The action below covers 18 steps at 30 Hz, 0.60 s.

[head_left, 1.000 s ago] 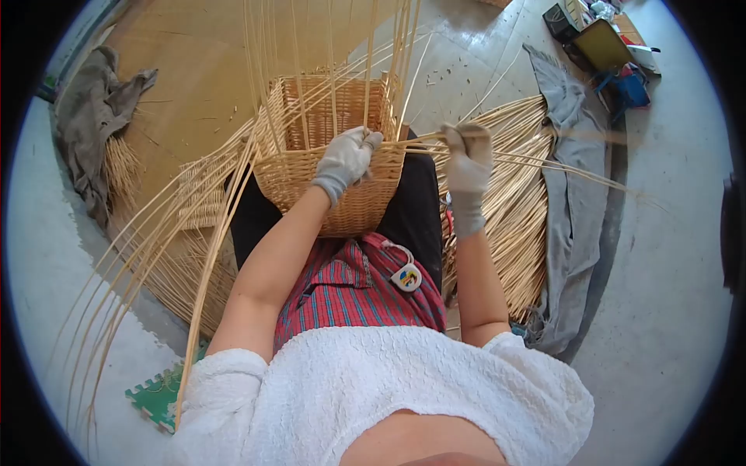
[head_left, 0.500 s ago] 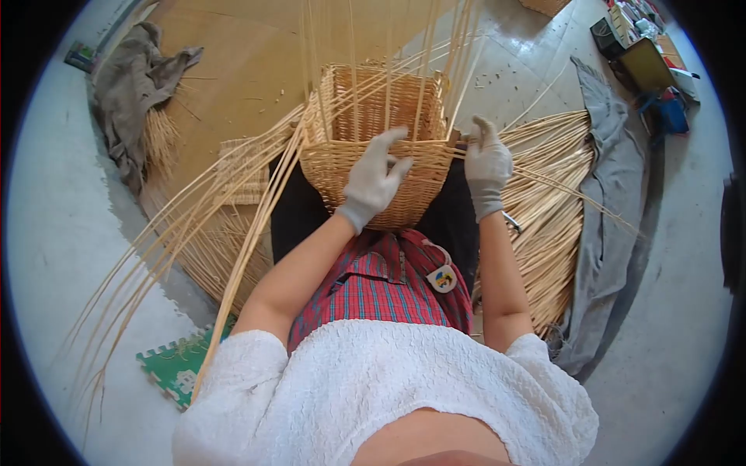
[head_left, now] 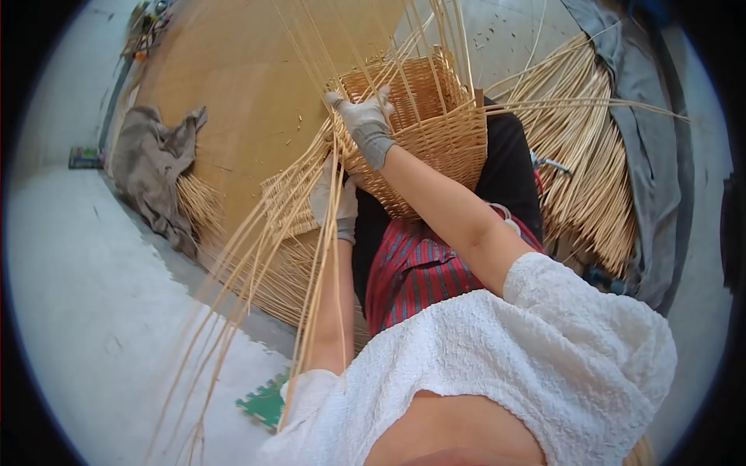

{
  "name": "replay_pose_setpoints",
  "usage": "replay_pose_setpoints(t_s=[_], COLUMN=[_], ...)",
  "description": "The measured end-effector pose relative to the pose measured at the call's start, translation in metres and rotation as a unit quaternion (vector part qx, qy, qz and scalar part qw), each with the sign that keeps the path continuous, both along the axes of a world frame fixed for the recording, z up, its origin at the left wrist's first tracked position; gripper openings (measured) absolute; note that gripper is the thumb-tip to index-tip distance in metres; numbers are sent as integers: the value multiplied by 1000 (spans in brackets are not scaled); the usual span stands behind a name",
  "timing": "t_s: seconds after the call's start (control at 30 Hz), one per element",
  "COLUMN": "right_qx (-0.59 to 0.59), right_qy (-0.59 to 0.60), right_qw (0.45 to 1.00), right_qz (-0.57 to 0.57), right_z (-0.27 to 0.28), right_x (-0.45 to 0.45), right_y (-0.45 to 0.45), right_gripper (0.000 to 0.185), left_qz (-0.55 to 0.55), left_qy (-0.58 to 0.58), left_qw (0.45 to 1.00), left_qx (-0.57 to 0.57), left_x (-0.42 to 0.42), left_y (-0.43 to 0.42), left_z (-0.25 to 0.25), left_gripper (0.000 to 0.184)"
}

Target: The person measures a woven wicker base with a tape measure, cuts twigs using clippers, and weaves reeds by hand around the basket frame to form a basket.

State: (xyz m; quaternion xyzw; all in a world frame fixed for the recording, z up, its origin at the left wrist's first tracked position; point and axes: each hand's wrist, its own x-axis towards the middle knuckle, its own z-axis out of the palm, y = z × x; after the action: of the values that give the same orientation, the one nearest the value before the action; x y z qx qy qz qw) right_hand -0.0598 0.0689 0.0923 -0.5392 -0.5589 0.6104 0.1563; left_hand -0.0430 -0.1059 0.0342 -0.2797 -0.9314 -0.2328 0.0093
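Observation:
A woven basket with tall upright strands rests tilted over my lap. My right hand, in a pale glove, reaches across to the basket's left corner, thumb and fingers apart over the rim. Lower down, my gloved left hand is beside the basket's left side, behind the long loose strands that hang from that corner towards my left arm. Those strands partly cover its fingers, and its grip is unclear. More long strands stick out from the basket's right corner.
A large pile of reeds lies at the right beside a grey cloth. On the left are another grey cloth with reeds under it and a flat woven piece. A green foam mat lies near my left elbow.
My right hand has left the right corner and crossed to the left one. My left hand has moved down and left from the basket's front. The basket has turned and the view has swung left.

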Motion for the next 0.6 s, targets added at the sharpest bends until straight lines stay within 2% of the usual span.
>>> replay_pose_setpoints(t_s=[0.03, 0.07, 0.1, 0.13, 0.17, 0.2, 0.23, 0.3, 0.33, 0.37, 0.4, 0.43, 0.47, 0.5, 0.53, 0.57, 0.6], right_qx=[6, 102, 99, 150, 198, 267, 266, 95, 124, 123, 269, 403, 398, 379, 355, 347, 267], right_qy=[-10, -22, -21, 134, 282, 330, 325, 208, 174, 173, 233, 283, 281, 377, 469, 467, 411], right_qw=[999, 989, 989, 978, 939, 906, 908, 951, 946, 945, 924, 870, 873, 845, 809, 813, 866], right_qz=[-42, -103, -112, -50, 17, 2, 8, 209, 243, 248, 140, 25, 28, 21, 11, 14, 103], right_z=[10, 8, 3, -3, -9, -12, -9, 22, 45, 36, 21, 10, 25, 57, 73, 59, 37], right_x=[6, 1, 5, 9, 12, 8, 12, 27, 37, 26, 7, -2, 6, 23, 38, 46, 55], right_y=[-5, -19, -22, -24, -26, -22, -17, -1, 1, -3, -13, -18, -18, -18, -17, -18, -19], right_gripper=[140, 117, 117, 94, 72, 44, 44, 59, 66, 66, 63, 60, 60, 55, 49, 49, 46], left_qz=[-12, -25, -37, -36, -41, -44, -43, -41, -37, -31, -24, -22, -17, -9, -30, -23, -57], left_qy=[4, 28, 52, 33, 31, 26, 18, -18, -28, -38, -78, -79, -124, -170, -100, -105, -41], left_qw=[1000, 999, 998, 999, 999, 999, 999, 999, 999, 999, 996, 996, 992, 985, 994, 994, 995], left_qx=[-5, -12, -18, -16, -19, -5, 11, 17, 14, 9, -28, -30, -22, -15, 42, 36, 72], left_x=[-5, -6, -7, -7, -9, -7, -1, -3, -4, -3, -1, -3, -7, -8, -5, -5, -8], left_y=[-4, -4, -2, -1, -2, -2, -1, -4, -4, -5, -2, -1, 0, -1, -2, -5, -8], left_z=[-9, -5, -3, 0, 2, 4, 7, 4, 1, -1, 11, 9, 3, -4, -13, -22, -32], left_gripper=[69, 69, 70, 71, 71, 71, 71, 70, 71, 77, 78, 78, 77, 77, 77, 77, 78])
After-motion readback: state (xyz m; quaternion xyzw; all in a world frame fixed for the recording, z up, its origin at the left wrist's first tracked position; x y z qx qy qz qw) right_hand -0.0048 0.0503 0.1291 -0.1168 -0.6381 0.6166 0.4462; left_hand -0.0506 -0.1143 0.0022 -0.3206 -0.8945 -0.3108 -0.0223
